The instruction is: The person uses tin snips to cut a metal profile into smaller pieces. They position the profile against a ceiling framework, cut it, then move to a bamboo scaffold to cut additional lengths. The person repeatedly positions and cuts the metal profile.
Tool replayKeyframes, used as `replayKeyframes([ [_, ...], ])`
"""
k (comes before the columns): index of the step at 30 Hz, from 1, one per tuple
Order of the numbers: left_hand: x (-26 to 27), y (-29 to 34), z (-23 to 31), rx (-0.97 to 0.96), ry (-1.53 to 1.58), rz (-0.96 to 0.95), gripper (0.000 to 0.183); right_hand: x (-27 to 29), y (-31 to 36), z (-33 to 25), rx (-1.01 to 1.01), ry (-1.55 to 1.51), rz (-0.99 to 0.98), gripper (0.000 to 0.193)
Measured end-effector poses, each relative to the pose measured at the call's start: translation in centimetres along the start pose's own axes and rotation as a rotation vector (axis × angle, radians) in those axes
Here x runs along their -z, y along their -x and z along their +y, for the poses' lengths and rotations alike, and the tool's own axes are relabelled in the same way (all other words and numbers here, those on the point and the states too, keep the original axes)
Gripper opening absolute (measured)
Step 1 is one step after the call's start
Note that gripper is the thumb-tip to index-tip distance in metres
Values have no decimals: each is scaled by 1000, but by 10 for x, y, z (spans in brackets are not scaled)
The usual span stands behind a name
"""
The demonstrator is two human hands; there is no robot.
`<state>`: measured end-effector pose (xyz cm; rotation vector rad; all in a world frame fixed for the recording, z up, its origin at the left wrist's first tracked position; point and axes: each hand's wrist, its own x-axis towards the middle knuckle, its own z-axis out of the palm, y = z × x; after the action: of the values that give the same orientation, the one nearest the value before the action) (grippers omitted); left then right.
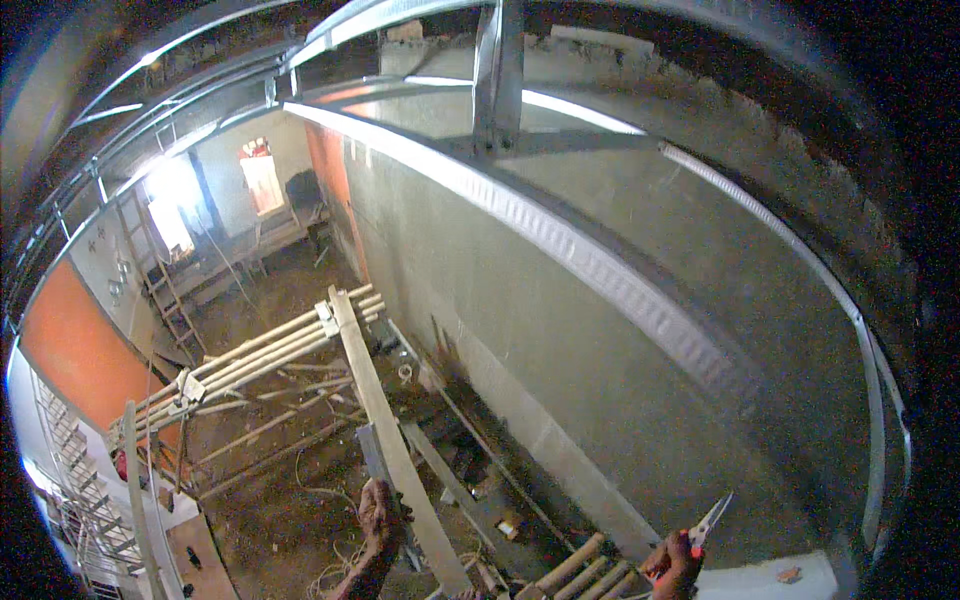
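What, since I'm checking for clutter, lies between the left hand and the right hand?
In the head view, passing from the left hand to the right hand: the long wooden plank, a narrower board, then round pale poles.

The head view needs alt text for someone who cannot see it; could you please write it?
A person's left hand grips a grey metal-looking strip, and the right hand holds red-handled snips. Around them are a long plank, pole scaffolding, metal framing and a grey wall.

To the right of the left hand [378, 515], a long grey plastered wall [460, 280] is seen; far ahead, 2 bright rectangular openings [262, 185] are set in a pale wall [292, 150] above brown earthen-looking floor [290, 272].
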<state>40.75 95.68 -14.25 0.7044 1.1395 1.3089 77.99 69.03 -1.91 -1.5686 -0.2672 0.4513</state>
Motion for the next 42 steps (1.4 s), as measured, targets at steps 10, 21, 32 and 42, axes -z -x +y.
replayKeyframes([
  [10, -20, -8, 79, -53, -452, 90, 30, -15, 18, 2, -218, 215, -193, 42],
  [21, -63, 71, 146, -106, -107, 178, 35, -14, 37, -3, -377, 397, -539, 30],
  [32, -89, 43, 122, 475, 260, 181, 40, -32, 62, 13, -515, 451, -594, 23],
  [42, -49, 14, 64, 657, 439, 122, 55, -129, 76, -11, 195, 1067, -1268, 15],
])
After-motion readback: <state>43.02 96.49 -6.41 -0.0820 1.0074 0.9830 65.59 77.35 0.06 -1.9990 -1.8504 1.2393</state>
